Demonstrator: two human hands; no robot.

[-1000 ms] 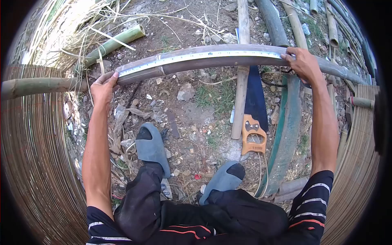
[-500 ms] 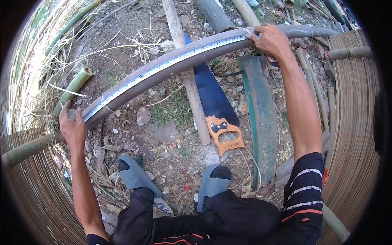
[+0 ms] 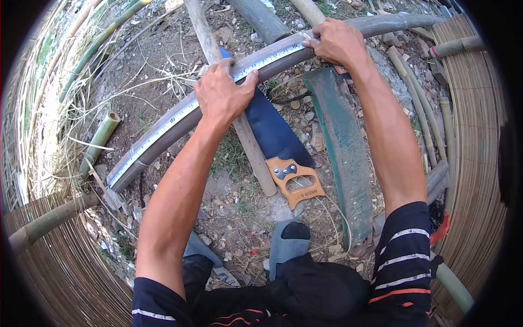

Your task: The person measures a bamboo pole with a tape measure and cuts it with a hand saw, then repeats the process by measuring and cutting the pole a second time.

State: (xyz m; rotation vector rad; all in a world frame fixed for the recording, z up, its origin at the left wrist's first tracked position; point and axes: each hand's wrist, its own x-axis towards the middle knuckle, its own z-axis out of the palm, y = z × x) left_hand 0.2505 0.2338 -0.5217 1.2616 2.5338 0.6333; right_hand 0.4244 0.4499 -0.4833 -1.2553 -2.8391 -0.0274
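Observation:
A long grey-brown bamboo pole (image 3: 376, 25) lies crosswise in front of me. Along its near side runs the white blade of a tape measure (image 3: 163, 129), from the pole's left end up to my right hand. My left hand (image 3: 220, 92) grips the pole and the blade mid-length, fingers over the far side and thumb on the near side. My right hand (image 3: 339, 43) is closed on the blade against the pole, farther right. Part of an orange and black case (image 3: 341, 71) shows under my right wrist. Beneath the pole lies a handsaw (image 3: 297, 180) with a dark blue blade and wooden handle.
A wooden stick (image 3: 253, 155) lies beside the saw under the pole. A green, worn plank-like piece (image 3: 346, 163) is on the right. Cut bamboo (image 3: 101, 139) and pale strips lie left. Slatted mats (image 3: 474, 136) flank both sides. My sandal (image 3: 289, 245) rests on littered soil.
My left hand has left the pole's left end and now holds it nearer the middle. My right hand stays on the tape. The view has shifted slightly.

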